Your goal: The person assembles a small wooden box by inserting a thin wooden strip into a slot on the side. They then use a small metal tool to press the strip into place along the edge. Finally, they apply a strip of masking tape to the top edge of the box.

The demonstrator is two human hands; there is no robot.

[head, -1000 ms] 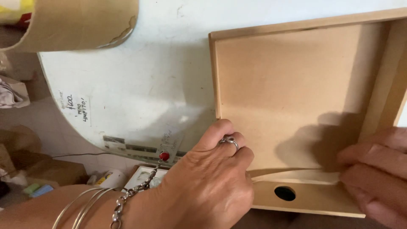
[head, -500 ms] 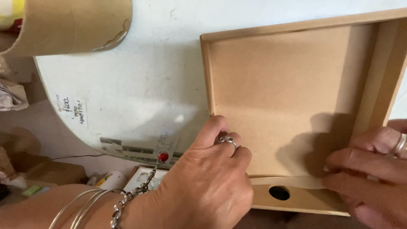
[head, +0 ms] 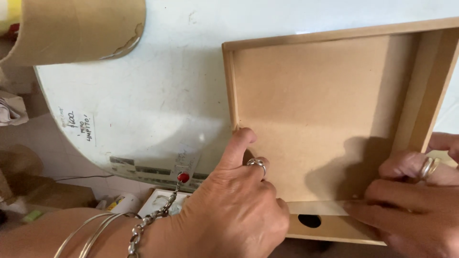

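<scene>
Head view: a shallow wooden tray (head: 325, 119) lies open side up on the white table (head: 158, 105), overhanging its near edge. The front wall with a round hole (head: 310, 220) is already seated at the near side, judging by its flush fit; what remains cannot be told. The left hand (head: 234, 215) curls over the tray's near left corner, and the right hand (head: 411, 205) pinches the front wall. The tray's long axis seems to run left to right, its holed wall facing the person.

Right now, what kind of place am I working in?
Probably a home craft workspace: both hands hold an unfinished fibreboard tray on a scuffed white round table, with a cardboard tube and boxes on the floor.
</scene>
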